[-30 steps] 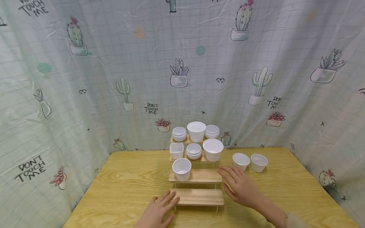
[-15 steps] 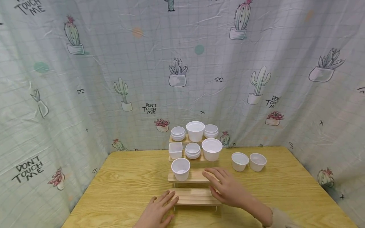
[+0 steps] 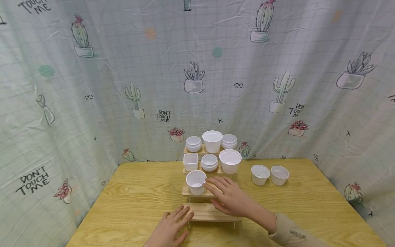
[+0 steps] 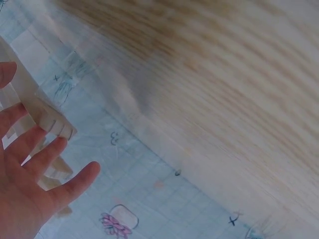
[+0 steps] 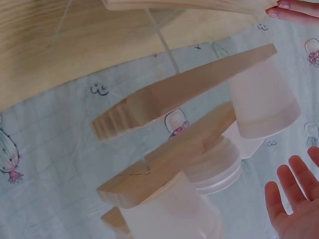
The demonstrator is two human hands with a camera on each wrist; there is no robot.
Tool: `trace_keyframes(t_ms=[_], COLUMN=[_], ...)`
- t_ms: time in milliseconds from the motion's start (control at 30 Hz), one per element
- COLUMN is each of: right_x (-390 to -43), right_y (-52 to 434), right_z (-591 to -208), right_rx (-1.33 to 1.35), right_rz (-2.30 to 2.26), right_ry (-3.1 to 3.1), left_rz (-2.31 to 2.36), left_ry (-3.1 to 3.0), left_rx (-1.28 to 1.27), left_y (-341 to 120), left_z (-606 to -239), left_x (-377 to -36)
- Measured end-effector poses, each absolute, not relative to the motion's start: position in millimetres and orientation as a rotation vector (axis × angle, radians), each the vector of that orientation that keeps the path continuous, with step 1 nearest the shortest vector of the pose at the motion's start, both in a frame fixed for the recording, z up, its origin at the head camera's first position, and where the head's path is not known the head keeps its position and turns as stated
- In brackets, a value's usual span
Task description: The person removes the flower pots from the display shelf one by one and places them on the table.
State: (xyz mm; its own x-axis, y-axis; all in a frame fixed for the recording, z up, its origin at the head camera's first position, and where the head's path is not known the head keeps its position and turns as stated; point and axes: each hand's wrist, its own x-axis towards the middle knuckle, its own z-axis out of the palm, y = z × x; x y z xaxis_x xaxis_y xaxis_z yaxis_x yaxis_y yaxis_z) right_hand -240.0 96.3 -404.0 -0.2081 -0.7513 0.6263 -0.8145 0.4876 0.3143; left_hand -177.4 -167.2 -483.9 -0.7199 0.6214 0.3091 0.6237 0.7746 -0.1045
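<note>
**Q:** Two hands in shot, so which one is closer to that white cup [image 3: 196, 182] on the second step of the wooden tiered stand [image 3: 213, 212]?

**A:** Right hand [image 3: 229, 199], easily. It's hovering over the second step with fingers spread and relaxed, holding nothing, fingertips just beside the cup's right side. Can't tell if they actually touch it. The cup sits upright, to the left of and slightly beyond that grip. Left hand [image 3: 171, 228] lies flat and empty on the tabletop [image 3: 132, 202], fingertips at the left end of the bottom step, farther from the cup.

**Q:** Do the wrist cams add anything?

**A:** A bit. The right wrist view looks up under the steps, so you see the undersides of the boards and the cup walls, which the head view doesn't show. The left wrist view just shows spread fingers [image 4: 47, 154] and blurry wood grain. Only the head view shows the two spare cups [image 3: 270, 175] off to the right.
</note>
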Motion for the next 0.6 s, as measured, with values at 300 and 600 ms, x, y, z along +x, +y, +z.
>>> trace_keyframes(t_ms=[300, 600], right_x=[-253, -266], right_y=[76, 60], right_z=[-400, -397], right_rx=[1.309, 1.346], right_rz=[0.048, -0.037], right_ry=[-2.074, -2.089], left_rz=[-0.014, -0.001], left_ry=[-2.623, -2.639], left_rx=[-0.952, -0.961], left_y=[-167, -168], left_z=[-484, -484], left_x=[-178, -176])
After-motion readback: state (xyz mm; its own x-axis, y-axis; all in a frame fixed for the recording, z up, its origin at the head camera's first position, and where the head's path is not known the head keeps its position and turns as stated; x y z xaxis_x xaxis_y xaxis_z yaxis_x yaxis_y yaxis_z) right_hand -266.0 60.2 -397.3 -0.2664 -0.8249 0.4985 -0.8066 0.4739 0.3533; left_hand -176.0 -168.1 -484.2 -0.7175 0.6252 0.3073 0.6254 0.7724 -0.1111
